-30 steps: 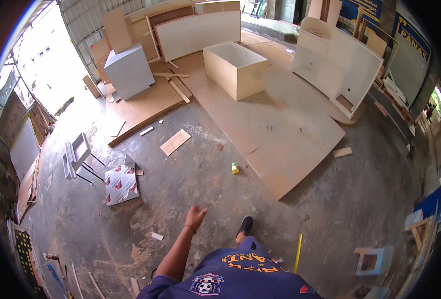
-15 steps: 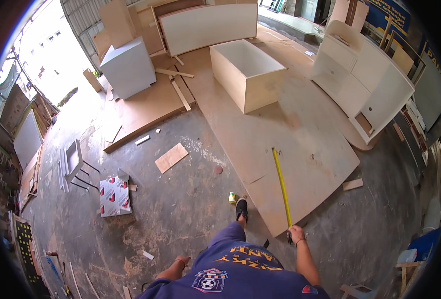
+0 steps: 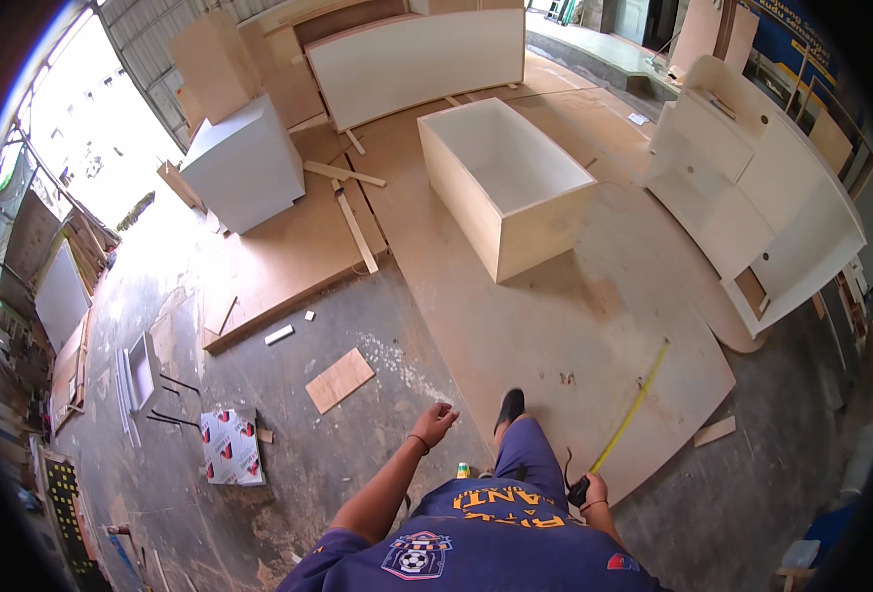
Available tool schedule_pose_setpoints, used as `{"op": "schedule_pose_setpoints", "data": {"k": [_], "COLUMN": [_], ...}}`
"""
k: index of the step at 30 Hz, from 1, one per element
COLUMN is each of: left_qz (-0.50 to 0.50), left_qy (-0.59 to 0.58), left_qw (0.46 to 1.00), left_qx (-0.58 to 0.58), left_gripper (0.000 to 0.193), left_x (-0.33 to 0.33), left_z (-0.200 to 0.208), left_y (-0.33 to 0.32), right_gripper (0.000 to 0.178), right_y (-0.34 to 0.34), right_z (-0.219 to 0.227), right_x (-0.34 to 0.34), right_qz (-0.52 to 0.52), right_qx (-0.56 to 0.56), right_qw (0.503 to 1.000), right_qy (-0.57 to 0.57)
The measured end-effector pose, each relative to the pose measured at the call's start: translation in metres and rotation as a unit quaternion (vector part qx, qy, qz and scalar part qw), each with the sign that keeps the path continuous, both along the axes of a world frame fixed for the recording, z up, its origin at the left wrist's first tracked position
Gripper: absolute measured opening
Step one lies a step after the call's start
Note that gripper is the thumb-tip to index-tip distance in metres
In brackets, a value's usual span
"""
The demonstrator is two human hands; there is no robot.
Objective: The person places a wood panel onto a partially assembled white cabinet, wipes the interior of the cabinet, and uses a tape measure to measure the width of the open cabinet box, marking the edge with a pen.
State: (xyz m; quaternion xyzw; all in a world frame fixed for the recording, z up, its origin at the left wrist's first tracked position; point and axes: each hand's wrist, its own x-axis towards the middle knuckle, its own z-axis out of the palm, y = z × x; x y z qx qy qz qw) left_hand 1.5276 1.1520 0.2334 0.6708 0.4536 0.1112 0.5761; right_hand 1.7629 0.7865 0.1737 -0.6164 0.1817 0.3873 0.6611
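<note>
My right hand (image 3: pixel 596 490), low in front of my body, grips a tape measure with a dark case (image 3: pixel 578 490). Its yellow blade (image 3: pixel 634 407) is pulled out and slants away to the right, over a large brown sheet (image 3: pixel 505 335). At the blade's far end no hand shows. My left hand (image 3: pixel 435 424) hangs in the air over the grey floor, left of the sheet's edge, fingers loosely bent and apart, holding nothing. One of my shoes (image 3: pixel 512 405) is at the sheet's left edge.
An open-topped wooden box (image 3: pixel 500 187) stands on the sheet ahead. White curved cabinet panels (image 3: pixel 752 187) stand at right, a white cabinet (image 3: pixel 244 163) at far left. On the floor lie a plywood piece (image 3: pixel 340 381) and a can (image 3: pixel 463 471); a patterned box (image 3: pixel 231 447) stands left.
My left hand has risen forward from beside my body. The blade now slants rightward instead of pointing slightly left. My shoe has moved forward to the sheet.
</note>
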Motion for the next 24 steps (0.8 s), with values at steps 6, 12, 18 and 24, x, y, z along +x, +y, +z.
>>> {"op": "schedule_pose_setpoints", "data": {"k": [6,12,18,24], "left_qz": [0.085,0.185,0.390,0.206], "left_qy": [0.207,0.229,0.190,0.323], "left_qw": [0.974,0.949,0.849,0.890], "left_qx": [-0.041,-0.110,-0.303,-0.245], "left_gripper": [0.041,0.039,0.029,0.030], "left_x": [0.000,-0.055,-0.054,-0.023], "left_z": [-0.076,-0.065,-0.081,-0.103], "left_y": [0.145,0.193,0.228,0.356], "right_gripper": [0.014,0.015,0.014,0.012], "right_y": [0.079,0.270,0.477,0.665], "right_z": [-0.058,0.036,0.024,0.039], "right_x": [0.128,0.241,0.346,0.345], "right_qz": [-0.069,0.068,0.139,0.086], "right_qx": [-0.110,-0.165,-0.151,-0.084], "right_qw": [0.984,0.975,0.973,0.978], "right_qy": [0.122,0.132,0.104,0.168]}}
